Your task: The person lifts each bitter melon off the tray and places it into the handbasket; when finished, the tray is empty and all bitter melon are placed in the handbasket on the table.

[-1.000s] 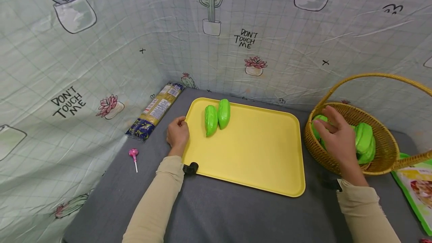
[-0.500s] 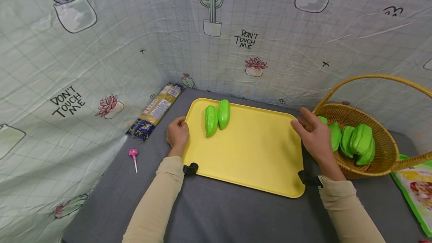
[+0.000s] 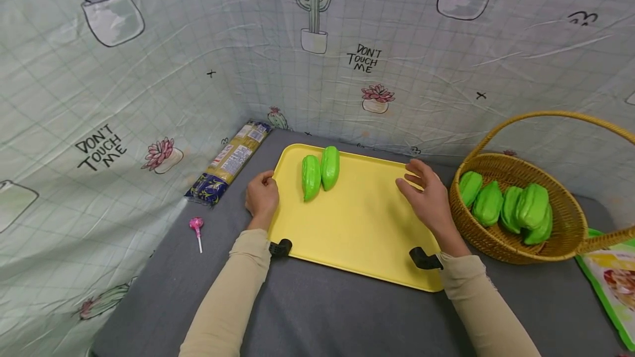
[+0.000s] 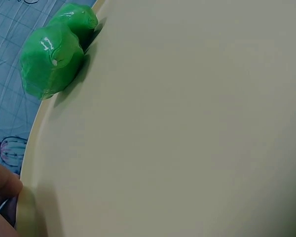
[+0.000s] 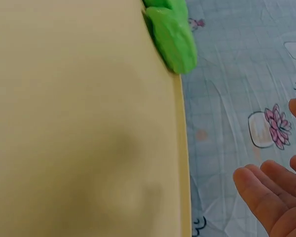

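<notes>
The two green starfruits [image 3: 311,178] at the yellow tray's [image 3: 357,230] 11 o'clock should handle as light, firm and slick; grasp each across its middle. The left hand [image 3: 262,195] pinches the tray rim at 9 o'clock. The right hand [image 3: 425,197], empty, fingers loosely extended, has moved from the basket [image 3: 491,244] to above the tray's 3 o'clock side.

In my view, two glossy, ridged green fruits [image 3: 311,177] close together, far left on a rectangular yellow tray [image 3: 357,225].
</notes>
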Demonstrator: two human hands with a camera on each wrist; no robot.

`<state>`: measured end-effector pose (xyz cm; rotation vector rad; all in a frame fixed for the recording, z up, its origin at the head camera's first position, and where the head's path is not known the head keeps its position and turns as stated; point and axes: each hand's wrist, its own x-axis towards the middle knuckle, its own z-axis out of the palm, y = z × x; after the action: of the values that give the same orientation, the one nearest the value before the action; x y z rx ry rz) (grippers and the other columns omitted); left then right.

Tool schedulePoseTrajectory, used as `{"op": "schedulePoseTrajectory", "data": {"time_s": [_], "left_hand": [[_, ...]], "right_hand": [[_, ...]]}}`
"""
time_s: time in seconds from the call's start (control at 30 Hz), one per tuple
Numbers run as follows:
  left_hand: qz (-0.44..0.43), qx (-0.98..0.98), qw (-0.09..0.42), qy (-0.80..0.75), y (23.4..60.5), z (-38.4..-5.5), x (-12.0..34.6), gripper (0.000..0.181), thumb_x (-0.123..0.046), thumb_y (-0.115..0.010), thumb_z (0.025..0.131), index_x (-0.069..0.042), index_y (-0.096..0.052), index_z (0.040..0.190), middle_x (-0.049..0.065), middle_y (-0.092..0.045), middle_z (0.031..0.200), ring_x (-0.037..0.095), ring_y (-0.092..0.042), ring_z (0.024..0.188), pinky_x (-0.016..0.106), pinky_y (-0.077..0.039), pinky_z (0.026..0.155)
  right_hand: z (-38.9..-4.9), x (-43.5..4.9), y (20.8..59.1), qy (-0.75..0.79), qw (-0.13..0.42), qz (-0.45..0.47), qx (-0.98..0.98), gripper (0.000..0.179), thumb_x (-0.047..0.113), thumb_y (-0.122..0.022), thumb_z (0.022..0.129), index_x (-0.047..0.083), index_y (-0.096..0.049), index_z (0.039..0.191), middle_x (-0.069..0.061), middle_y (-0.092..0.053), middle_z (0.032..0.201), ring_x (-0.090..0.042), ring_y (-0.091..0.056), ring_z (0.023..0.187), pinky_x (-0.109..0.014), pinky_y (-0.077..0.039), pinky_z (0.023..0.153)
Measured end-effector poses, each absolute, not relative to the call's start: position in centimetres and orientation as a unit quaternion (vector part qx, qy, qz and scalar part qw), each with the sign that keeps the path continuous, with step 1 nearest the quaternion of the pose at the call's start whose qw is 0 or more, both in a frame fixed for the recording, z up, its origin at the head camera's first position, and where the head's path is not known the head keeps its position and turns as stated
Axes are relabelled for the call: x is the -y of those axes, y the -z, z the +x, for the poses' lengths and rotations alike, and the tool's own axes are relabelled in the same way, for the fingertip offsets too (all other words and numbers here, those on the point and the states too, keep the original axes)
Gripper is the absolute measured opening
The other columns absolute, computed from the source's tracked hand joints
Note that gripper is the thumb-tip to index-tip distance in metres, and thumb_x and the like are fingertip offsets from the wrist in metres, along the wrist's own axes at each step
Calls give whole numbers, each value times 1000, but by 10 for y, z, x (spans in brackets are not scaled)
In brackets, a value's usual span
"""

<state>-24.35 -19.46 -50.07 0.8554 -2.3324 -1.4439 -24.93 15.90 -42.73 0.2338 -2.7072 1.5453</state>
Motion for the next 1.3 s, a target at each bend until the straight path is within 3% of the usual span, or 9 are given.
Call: {"op": "schedulePoseTrajectory", "data": {"time_s": [0.4,0.8,1.3], "left_hand": [[294,808,134,493,499,-245,194,32,-20,-48,106,-18,-72,127,8,-71,128,33,-64,112,58,-41,104],[298,809,134,490,497,-245,194,32,-20,-48,106,-17,-72,126,8,-71,127,33,-65,110,58,-42,104],[302,807,131,491,499,-244,194,32,-19,-48,105,-18,-73,125,9,-71,128,33,-65,109,57,-44,102]], "right_hand": [[-260,-138,444,-509,-32,74,857,72,34,-64,101,10,-32,161,-18,-36,163,-40,-46,145,-55,-45,113],[-270,-127,454,-501,-48,74,861,73,38,-64,101,14,-32,161,-18,-36,163,-41,-47,144,-58,-50,105],[-280,-90,460,-503,-82,76,857,80,46,-67,97,15,-31,161,-13,-34,165,-39,-48,143,-55,-51,106]]}}
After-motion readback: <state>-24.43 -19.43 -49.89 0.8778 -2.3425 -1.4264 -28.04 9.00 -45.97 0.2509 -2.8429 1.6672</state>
